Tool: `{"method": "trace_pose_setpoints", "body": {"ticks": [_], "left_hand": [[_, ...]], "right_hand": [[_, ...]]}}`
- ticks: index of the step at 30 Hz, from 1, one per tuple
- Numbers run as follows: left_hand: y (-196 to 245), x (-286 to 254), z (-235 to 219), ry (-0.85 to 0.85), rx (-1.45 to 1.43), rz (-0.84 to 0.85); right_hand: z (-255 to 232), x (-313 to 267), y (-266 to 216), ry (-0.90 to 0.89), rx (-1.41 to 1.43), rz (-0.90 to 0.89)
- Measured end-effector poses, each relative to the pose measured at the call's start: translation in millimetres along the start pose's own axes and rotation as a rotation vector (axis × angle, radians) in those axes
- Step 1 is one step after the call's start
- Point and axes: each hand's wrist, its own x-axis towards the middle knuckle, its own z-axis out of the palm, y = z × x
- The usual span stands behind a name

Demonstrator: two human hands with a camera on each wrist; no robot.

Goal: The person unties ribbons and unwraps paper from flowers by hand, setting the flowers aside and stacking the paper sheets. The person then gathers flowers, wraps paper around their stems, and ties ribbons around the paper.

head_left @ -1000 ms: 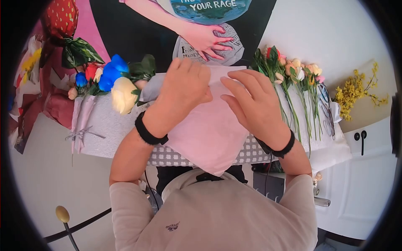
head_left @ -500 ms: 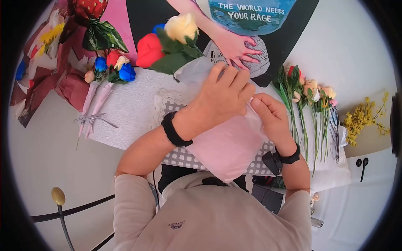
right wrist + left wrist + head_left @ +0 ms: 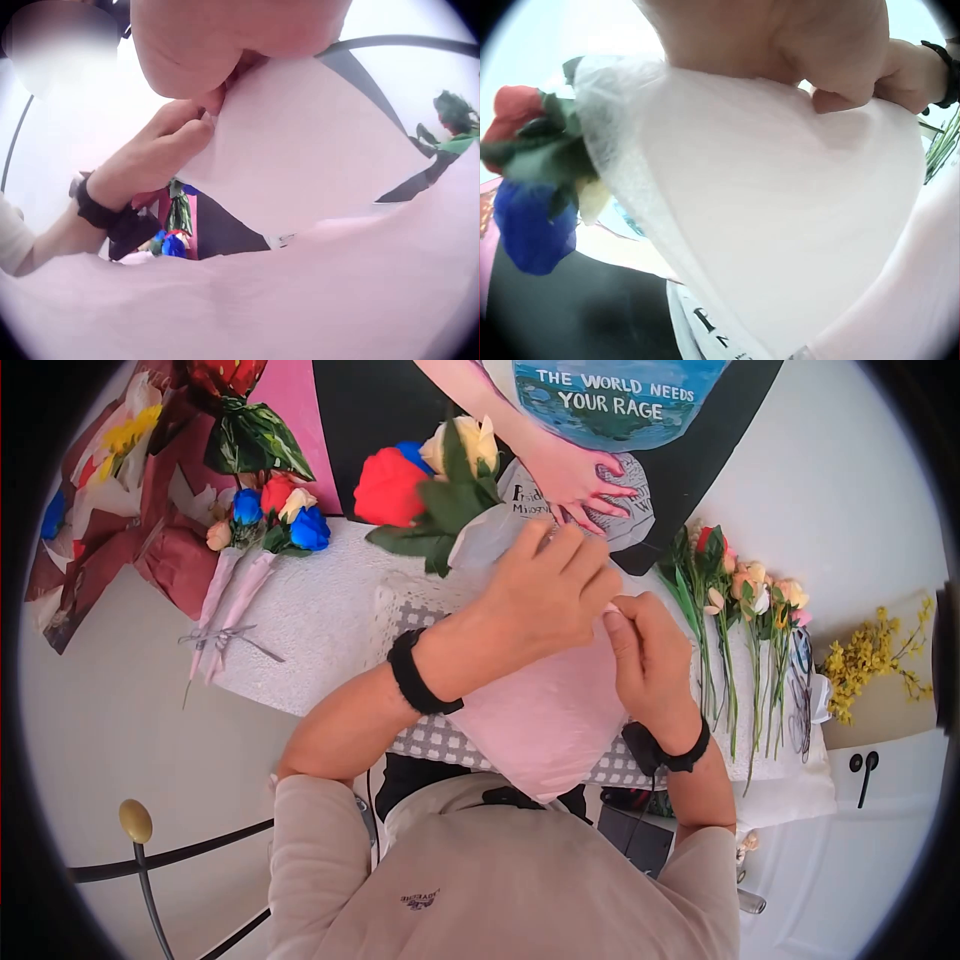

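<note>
Our left hand and right hand pinch pink paper, fingers curled; our left wrist view bares the far blue rose, half hidden in the head view.

My left hand and, to its right, my right hand are at the wrapping sheet, whose lowest corner reaches over the middle of the worktop's near edge. Roses stick out at its far left, before the painting. Two bunches lie by the left end, loose flowers by the right; a flowering branch is beyond them.
</note>
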Motion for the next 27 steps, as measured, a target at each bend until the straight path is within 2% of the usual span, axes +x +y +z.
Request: {"method": "trace_pose_setpoints", "body": {"ticks": [1,5,7,8,10,11,13,14,16,17,19,20,22,24,27], "left_hand": [[-1,2,-4,0.001,-0.002,0.001],[-3,-1,-11,-0.13,-0.052,-0.077],[-2,-4,-9,-0.177,-0.056,-0.089],[-1,-4,-8,-0.17,-0.039,-0.066],[2,-4,-6,-0.159,-0.031,-0.043],[3,-3,-5,-0.121,-0.036,-0.025],[6,-2,-4,-0.082,-0.048,-0.004],[6,-3,-3,-0.089,-0.089,-0.007],[6,-5,-3,-0.095,-0.13,-0.011],[4,-6,-2,-0.125,-0.124,-0.044],[0,-7,-2,-0.159,-0.116,-0.077],[-3,-7,-2,-0.153,-0.12,-0.087],[-3,-8,-4,-0.155,-0.138,-0.091],[-1,-8,-5,-0.229,-0.136,-0.091],[-1,-9,-1,-0.192,-0.076,-0.039]], "right_hand": [[-2,0,-1,-0.008,0.104,0.106],[-4,0,-1,-0.013,0.138,0.094],[-6,0,1,-0.118,0.372,0.392],[-8,2,8,-0.119,0.371,0.393],[-13,6,22,-0.279,0.752,0.725],[-12,4,21,-0.275,0.748,0.73],[-8,6,11,-0.12,1.023,0.94],[-10,5,18,-0.116,1.021,0.943],[-14,6,32,-0.376,0.874,0.78],[-11,2,31,-0.378,0.873,0.779],[1,1,7,-0.104,0.209,0.199],[3,3,8,-0.102,0.213,0.203],[7,5,11,0.022,-0.013,-0.116],[6,3,11,0.016,-0.085,-0.136],[-2,1,11,0.016,-0.182,-0.159]]}}
